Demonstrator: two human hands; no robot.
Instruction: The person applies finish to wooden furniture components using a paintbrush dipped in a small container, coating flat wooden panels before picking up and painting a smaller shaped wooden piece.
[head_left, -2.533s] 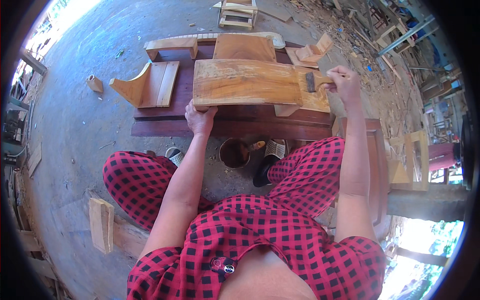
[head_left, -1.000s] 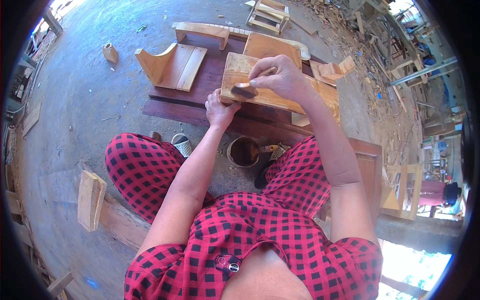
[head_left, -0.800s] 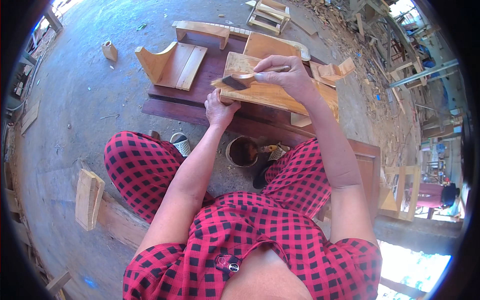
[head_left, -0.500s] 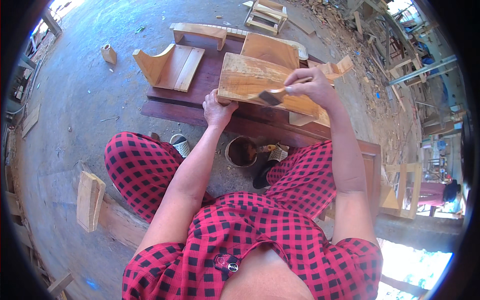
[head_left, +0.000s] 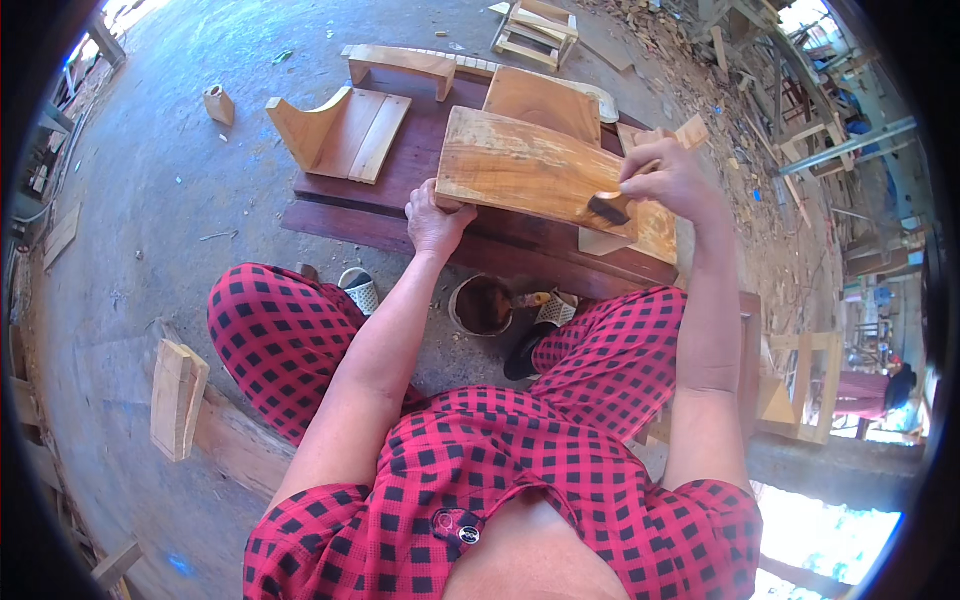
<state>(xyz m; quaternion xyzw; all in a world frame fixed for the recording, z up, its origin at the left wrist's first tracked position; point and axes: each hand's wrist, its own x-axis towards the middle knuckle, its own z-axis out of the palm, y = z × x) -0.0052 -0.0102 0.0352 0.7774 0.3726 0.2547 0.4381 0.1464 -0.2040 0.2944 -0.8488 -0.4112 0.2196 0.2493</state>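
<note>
A wooden board (head_left: pixel 530 165) with a patchy, partly glossy surface is tilted over a dark red-brown wooden panel (head_left: pixel 345 210). My left hand (head_left: pixel 437 218) grips its near left corner, with the fingers partly hidden beneath. In my right hand (head_left: pixel 668 180) is a paintbrush (head_left: pixel 609 207), closed around the handle. Its dark bristles touch the board near the right part of its near edge. Between my feet stands a round pot (head_left: pixel 482 305) with brown stuff inside and a second brush (head_left: pixel 535 299) leaning at its rim.
Left on the panel rests a curved-sided wooden piece (head_left: pixel 340 135); behind it is an arched piece (head_left: pixel 400 68). Another flat board (head_left: pixel 540 103) lies beyond mine. A small wooden stool frame (head_left: pixel 537 35) stands farther off. Wood scraps litter the right side, where another person (head_left: pixel 870 390) appears.
My right hand has moved the paintbrush to the right along the board, from its middle toward its right end. My left hand keeps its grip in the same place.
</note>
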